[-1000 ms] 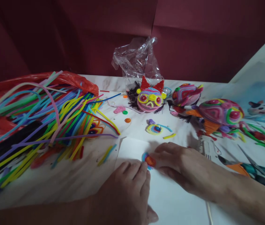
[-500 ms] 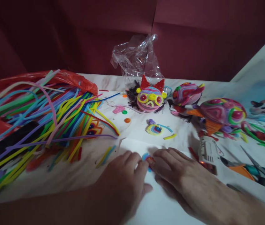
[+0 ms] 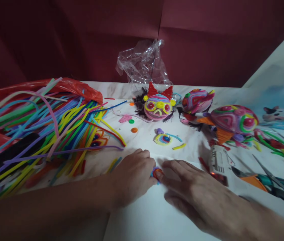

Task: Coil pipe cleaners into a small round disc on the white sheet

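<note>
Left hand (image 3: 135,175) moved forward beside the coil (image 3: 155,173) (long axis unclear).

The head camera looks forward and downward over the table (image 3: 142,139).

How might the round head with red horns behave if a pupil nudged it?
The round head may roll, since its body is rounded. Its dark fringe seems likely to flop, as the strands splay loosely. The red horns probably hold their shape, since they stand upright.

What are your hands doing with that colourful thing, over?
Right hand touching orange-and-blue coil; left hand at its edge. Coil on white paper, partly hidden by both hands.
</note>
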A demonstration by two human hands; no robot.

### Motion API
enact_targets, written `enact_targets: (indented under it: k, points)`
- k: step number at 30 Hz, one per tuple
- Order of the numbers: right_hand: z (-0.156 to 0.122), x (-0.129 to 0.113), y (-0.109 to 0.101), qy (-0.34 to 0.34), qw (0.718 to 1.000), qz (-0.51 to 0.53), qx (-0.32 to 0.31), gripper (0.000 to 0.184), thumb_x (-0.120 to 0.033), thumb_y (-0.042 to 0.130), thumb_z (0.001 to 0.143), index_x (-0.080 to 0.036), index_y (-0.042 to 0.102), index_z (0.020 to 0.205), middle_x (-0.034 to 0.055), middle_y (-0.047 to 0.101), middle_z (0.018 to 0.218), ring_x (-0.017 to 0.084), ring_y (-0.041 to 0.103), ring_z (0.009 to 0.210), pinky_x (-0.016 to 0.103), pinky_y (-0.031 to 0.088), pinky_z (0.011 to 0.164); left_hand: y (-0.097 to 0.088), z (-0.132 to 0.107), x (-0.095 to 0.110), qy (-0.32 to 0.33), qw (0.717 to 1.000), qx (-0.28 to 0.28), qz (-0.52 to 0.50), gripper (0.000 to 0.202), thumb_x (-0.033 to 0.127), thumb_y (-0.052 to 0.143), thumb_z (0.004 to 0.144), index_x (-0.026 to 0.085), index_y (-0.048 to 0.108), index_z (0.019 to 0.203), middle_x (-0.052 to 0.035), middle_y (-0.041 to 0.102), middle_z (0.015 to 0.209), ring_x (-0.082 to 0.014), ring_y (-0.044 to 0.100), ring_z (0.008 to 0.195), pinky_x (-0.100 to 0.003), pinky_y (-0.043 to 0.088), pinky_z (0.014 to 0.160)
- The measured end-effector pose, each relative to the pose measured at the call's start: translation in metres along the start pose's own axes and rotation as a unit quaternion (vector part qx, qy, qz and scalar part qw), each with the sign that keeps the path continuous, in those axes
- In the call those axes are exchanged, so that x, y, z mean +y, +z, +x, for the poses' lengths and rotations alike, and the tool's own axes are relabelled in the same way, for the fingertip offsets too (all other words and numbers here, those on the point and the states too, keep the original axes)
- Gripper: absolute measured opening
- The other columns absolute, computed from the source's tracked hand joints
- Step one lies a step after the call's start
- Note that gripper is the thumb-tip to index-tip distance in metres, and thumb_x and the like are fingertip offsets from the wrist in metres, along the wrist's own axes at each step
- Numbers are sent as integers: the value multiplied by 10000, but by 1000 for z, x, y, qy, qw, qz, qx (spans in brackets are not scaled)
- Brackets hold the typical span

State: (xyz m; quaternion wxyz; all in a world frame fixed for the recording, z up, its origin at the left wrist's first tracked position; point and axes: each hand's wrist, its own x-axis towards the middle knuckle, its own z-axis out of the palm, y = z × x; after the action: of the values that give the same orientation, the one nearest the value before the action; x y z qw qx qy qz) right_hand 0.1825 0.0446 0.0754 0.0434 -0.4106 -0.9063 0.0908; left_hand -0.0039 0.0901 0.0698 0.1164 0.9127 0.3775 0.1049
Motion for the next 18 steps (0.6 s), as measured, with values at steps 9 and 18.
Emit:
enact_targets:
  k: [9,18]
  points:
    - [-1,3,3,-33,994,-38,96,315,-232,495,796,-194,573,1099,116,467,1200,289,475,1050,446,473,825,1,0,2,-6,1000,-3,-26,98,166,590,735,147,593,832,-29,540,835,-177,517,820,-280,419,712]
    - [0,-1,0,-34,994,-29,104,266,-204,458,801,-197,583,1036,86,503,1154,253,496,1026,423,490,819,-1,3,3,-22,998,-18,-49,106,194,584,754,143,598,846,-37,550,839,-183,517,827,-286,414,722]
